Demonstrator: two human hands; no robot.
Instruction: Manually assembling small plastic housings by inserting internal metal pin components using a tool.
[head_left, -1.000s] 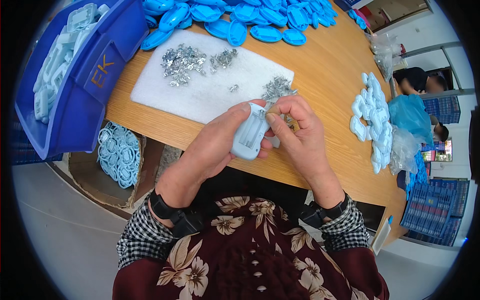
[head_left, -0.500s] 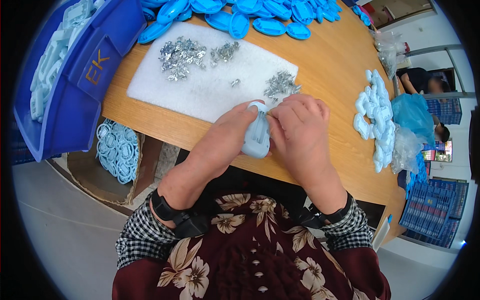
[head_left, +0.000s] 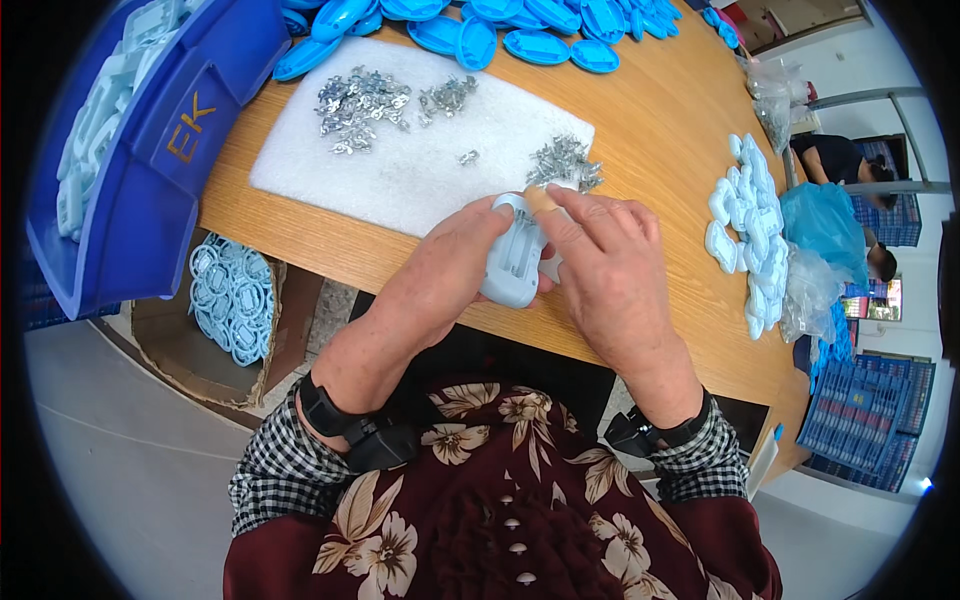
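Note:
Over the table's front edge, my left hand (head_left: 450, 262) is closed around a light blue plastic casing (head_left: 512, 282). The casing is tilted, its long hollow facing up, with small metal bits visible near its upper end. My right hand (head_left: 612, 262) bends over that upper end, and a tan-covered fingertip presses on the casing's rim. Whatever its fingers may pinch is hidden. Just beyond, a heap of small metal contact pieces (head_left: 562, 162) lies on a white foam sheet (head_left: 400, 195). Further left on the foam are a bigger metal heap (head_left: 360, 105) and a smaller one (head_left: 447, 97).
Bright blue oval shells (head_left: 541, 47) cover the table's far side. Light blue parts (head_left: 755, 235) are piled at the right, beside plastic bags (head_left: 825, 225). A blue bin (head_left: 150, 215) of pale parts stands left, above a cardboard box (head_left: 160, 345) of rings. Two people are in the background.
My right hand has shifted from the casing's side to its upper end, with a fingertip now pressing on top. The casing has moved slightly toward the left.

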